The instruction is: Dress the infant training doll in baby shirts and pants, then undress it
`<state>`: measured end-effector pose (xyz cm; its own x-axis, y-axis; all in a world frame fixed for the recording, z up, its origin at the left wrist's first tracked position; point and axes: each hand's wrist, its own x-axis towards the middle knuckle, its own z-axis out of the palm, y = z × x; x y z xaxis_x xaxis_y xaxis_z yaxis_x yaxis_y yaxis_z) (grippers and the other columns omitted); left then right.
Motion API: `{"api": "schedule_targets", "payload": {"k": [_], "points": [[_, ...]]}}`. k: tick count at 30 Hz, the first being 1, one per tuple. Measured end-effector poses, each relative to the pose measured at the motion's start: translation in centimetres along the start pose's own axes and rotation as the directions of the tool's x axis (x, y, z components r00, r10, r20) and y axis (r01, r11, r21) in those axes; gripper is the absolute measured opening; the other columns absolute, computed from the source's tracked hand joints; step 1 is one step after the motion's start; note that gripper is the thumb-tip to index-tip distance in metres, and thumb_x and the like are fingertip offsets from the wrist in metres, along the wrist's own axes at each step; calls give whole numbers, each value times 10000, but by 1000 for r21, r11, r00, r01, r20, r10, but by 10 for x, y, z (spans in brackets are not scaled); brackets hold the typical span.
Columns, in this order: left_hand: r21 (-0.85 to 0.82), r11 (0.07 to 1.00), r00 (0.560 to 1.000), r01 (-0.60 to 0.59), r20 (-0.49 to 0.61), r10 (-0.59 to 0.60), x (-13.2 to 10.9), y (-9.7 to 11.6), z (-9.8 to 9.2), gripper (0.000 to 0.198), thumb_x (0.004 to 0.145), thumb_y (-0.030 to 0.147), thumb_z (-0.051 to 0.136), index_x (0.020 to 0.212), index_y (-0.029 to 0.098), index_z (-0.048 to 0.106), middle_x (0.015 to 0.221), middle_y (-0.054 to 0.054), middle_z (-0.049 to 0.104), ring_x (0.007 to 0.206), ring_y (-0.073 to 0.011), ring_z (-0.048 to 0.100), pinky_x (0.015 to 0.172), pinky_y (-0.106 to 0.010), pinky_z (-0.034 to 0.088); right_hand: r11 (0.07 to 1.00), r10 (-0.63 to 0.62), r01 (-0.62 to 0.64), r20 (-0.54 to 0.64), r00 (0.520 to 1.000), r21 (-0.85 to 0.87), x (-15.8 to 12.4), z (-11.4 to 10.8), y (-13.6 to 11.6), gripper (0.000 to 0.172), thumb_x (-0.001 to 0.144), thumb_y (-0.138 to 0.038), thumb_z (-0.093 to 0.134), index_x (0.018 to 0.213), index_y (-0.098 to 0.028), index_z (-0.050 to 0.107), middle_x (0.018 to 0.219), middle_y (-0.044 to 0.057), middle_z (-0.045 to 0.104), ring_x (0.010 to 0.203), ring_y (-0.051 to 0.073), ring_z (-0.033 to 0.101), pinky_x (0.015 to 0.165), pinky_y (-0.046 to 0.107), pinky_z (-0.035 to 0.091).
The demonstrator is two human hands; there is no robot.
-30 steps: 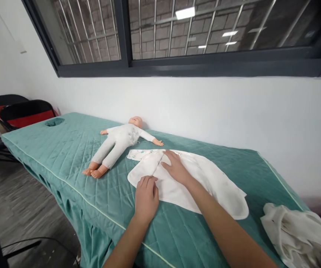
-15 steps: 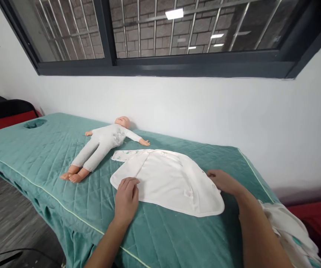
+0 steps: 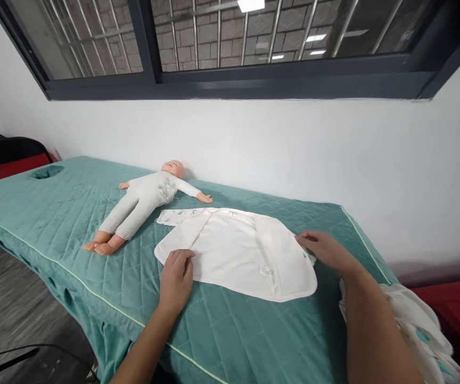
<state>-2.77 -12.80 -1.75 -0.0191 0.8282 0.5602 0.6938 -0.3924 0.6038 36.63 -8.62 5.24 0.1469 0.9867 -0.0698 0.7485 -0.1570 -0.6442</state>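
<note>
A white baby shirt [image 3: 233, 250] lies spread flat with its front panels opened out. One sleeve, printed with small green figures, sticks out to the left toward a baby doll [image 3: 145, 194] in a pale bodysuit, which lies on its back. My left hand [image 3: 176, 277] rests on the shirt's lower left part, fingers together and curled at the cloth. At the right edge, my right hand [image 3: 325, 250] pinches the fabric near the other sleeve, which is mostly hidden under the panel and behind my fingers.
A green quilted cover [image 3: 253, 325] drapes the bed beneath. More white printed cloth [image 3: 425, 330] is bunched at the right, by something red [image 3: 453, 304]. Behind stand a white wall and a dark window frame [image 3: 230, 85]. Black-and-red chairs [image 3: 14, 154] are at far left.
The view has shifted slightly, so everything sits a little higher and farther left. My right fingers have moved slightly up along the shirt's right edge; my left hand stays at its place.
</note>
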Motion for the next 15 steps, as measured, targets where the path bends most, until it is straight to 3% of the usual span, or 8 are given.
{"api": "schedule_targets", "payload": {"k": [3, 8, 12, 15], "points": [[-6, 1000, 1000, 21, 10, -21, 0, -1, 0, 217, 864, 106, 452, 936, 204, 632, 930, -48, 678, 932, -215, 615, 844, -378, 511, 996, 77, -84, -180, 981, -33, 10, 1, 8, 336, 798, -485, 515, 834, -188, 669, 820, 58, 706, 768, 221, 626, 691, 320, 448], [-4, 1000, 999, 28, 26, -28, -1, -1, 0, 223, 859, 102, 450, 939, 202, 633, 942, -50, 680, 950, -217, 607, 860, -383, 505, 990, 71, -116, -426, 902, -81, 18, 14, 7, 319, 853, -454, 482, 945, -208, 662, 980, 86, 724, 924, 262, 653, 781, 350, 464], [10, 1000, 999, 13, 42, -13, -1, -1, -1, 226, 866, 103, 448, 952, 203, 632, 964, -51, 684, 972, -221, 603, 878, -390, 495, 965, 154, -230, -440, 885, -127, 17, 14, 8, 404, 890, -497, 437, 1074, -208, 651, 1094, 134, 709, 1001, 309, 656, 822, 409, 482], [12, 1000, 999, 17, 50, -18, -1, -2, 0, 220, 869, 103, 449, 950, 198, 630, 959, -50, 687, 971, -222, 603, 883, -395, 490, 894, 295, -400, -406, 865, -202, 15, 6, 21, 538, 866, -625, 416, 1013, -180, 682, 999, 203, 712, 919, 373, 675, 767, 495, 495]]}}
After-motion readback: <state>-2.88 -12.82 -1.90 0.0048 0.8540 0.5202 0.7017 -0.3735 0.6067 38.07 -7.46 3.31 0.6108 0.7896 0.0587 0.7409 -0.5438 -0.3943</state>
